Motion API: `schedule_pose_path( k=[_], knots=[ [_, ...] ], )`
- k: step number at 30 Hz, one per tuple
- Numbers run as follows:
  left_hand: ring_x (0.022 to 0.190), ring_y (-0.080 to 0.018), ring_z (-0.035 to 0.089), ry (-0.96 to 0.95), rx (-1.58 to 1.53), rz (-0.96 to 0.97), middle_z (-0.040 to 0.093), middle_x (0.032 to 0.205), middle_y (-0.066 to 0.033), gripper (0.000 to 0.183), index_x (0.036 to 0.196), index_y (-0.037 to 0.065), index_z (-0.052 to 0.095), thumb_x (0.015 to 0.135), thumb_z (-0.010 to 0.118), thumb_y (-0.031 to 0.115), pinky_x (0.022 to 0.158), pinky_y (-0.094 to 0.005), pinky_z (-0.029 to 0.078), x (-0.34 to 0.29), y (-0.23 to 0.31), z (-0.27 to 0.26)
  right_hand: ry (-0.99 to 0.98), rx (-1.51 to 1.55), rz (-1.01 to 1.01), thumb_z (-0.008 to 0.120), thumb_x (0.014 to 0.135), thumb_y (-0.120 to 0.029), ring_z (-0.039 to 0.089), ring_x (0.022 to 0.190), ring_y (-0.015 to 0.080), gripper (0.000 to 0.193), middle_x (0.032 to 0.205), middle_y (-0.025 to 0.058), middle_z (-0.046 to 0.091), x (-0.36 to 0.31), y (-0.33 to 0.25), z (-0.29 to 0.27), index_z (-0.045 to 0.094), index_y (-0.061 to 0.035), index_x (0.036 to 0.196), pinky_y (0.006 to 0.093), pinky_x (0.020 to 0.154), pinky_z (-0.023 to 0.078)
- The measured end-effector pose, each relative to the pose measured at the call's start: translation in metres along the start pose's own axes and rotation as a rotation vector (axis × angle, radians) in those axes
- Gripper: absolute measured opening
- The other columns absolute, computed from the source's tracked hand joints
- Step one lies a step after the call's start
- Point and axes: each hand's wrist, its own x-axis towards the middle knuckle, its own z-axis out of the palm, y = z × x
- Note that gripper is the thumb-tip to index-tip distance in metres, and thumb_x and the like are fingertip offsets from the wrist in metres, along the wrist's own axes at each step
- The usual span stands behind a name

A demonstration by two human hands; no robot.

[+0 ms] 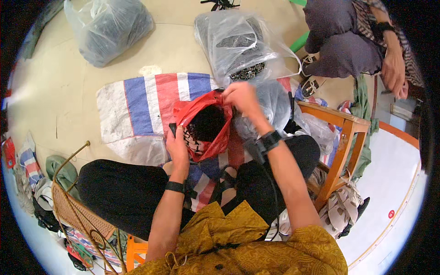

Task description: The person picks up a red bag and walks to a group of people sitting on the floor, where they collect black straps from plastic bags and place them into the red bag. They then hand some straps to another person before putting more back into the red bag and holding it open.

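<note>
Red bag (220,144) gapes upward, long axis slanting far-right

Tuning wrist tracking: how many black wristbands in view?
3: a slim band on the person's left wrist, a bulkier band on the right, a third band on a co-worker's wrist, upper right. More may be hidden.

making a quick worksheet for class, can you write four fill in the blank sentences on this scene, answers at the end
1. The plastic bag between the left hand and right hand is coloured ____.
2. The woven sheet has white, red and ____ stripes.
3. The wristband on the left wrist is ____.
4. The co-worker's trousers are toward the picture's upper ____ corner.

Missing words: red; blue; black; right
</note>
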Motion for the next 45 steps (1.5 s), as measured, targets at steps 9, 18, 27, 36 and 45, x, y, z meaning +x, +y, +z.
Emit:
schedule_pose_path(
  k=[9,18,27,36,45],
  knots=[
    [0.067,-0.0170,0.047,-0.018,0.117,-0.048,0.052,0.072,-0.0081,0.029,0.088,-0.002,0.053,0.084,0.048,0.026,0.062,-0.0309,0.038,-0.010,-0.004,-0.006,0.381,-0.555,-0.082,0.071,0.054,-0.019,0.050,0.095,0.0360,0.048,0.102,0.0244,0.052,0.058,0.035,-0.052,0.056,0.0027,0.094,0.0378,0.082,0.041],
    [0.072,-0.0106,0.047,-0.070,0.017,-0.206,0.053,0.081,-0.0013,0.023,0.094,0.002,0.054,0.084,0.048,0.022,0.065,-0.0248,0.039,-0.024,0.000,-0.005,0.622,-0.513,-0.014,0.076,0.052,-0.034,0.031,0.110,0.0451,0.092,0.123,0.0285,0.033,0.089,0.068,-0.017,0.030,-0.0067,0.126,0.0520,0.088,0.031],
    [0.068,-0.0092,0.042,-0.053,-0.067,-0.203,0.049,0.074,-0.0004,0.022,0.091,0.000,0.053,0.085,0.046,0.020,0.063,-0.0247,0.037,-0.028,0.011,-0.002,0.742,-0.435,-0.234,0.075,0.052,-0.025,0.040,0.102,0.0398,0.079,0.109,0.0264,0.043,0.099,0.067,-0.002,0.040,0.0038,0.117,0.0421,0.088,0.033],
    [0.070,-0.0095,0.044,-0.071,-0.161,-0.234,0.052,0.077,-0.0013,0.023,0.093,0.000,0.054,0.085,0.046,0.019,0.065,-0.0246,0.038,-0.028,0.009,-0.006,0.742,-0.500,-0.267,0.074,0.055,-0.029,0.046,0.093,0.0352,0.070,0.099,0.0206,0.049,0.105,0.057,0.007,0.045,0.0036,0.110,0.0408,0.082,0.037],
    [0.068,-0.0104,0.044,-0.066,-0.038,-0.179,0.052,0.075,-0.0020,0.023,0.088,-0.001,0.053,0.085,0.046,0.021,0.064,-0.0258,0.038,-0.030,0.012,-0.006,0.709,-0.537,-0.136,0.064,0.061,-0.020,0.055,0.072,0.0306,0.031,0.075,0.0162,0.057,0.116,0.086,-0.001,0.055,-0.0008,0.084,0.0378,0.068,0.042]
  ],
)
